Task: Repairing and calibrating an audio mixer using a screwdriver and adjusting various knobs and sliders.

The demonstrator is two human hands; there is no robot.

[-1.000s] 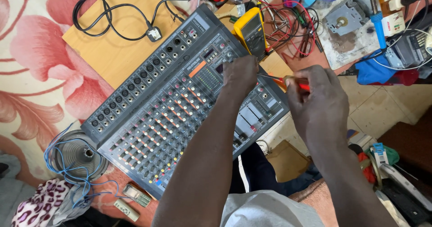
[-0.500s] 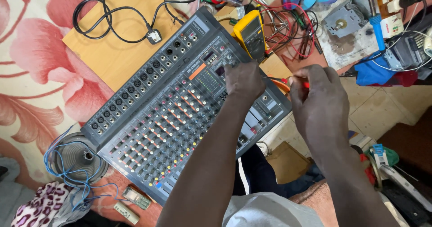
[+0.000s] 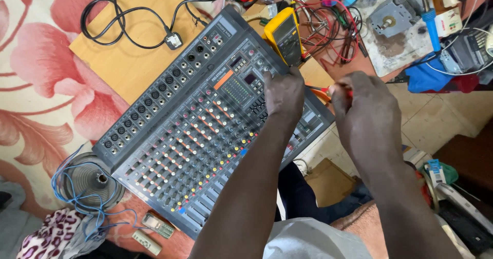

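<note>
The audio mixer (image 3: 205,120) lies at an angle on the table (image 3: 123,69), over a flowered cloth (image 3: 36,69) and a wooden board, and it sits directly under our left hand (image 3: 284,92). This hand rests on the far right part of the panel, fingers curled down on the knobs near the small display; we cannot tell if the fingers pinch a knob or only press on it. Our right hand (image 3: 367,112) is just beside it, past the edge of the mixer, and its grip is clamped on a tool with a red and orange handle (image 3: 328,91), probably a screwdriver or pliers; the tip is hidden.

Just beyond the left hand stands a yellow multimeter (image 3: 283,33), with tangled red and black leads behind it. A black power cord (image 3: 149,20) lies on the board, far to the left.

We judge that the step in hand is work on the control section of the panel. The next move calls for bringing the tool tip exactly to the part under the left fingers, while this hand keeps the mixer steady.
</note>
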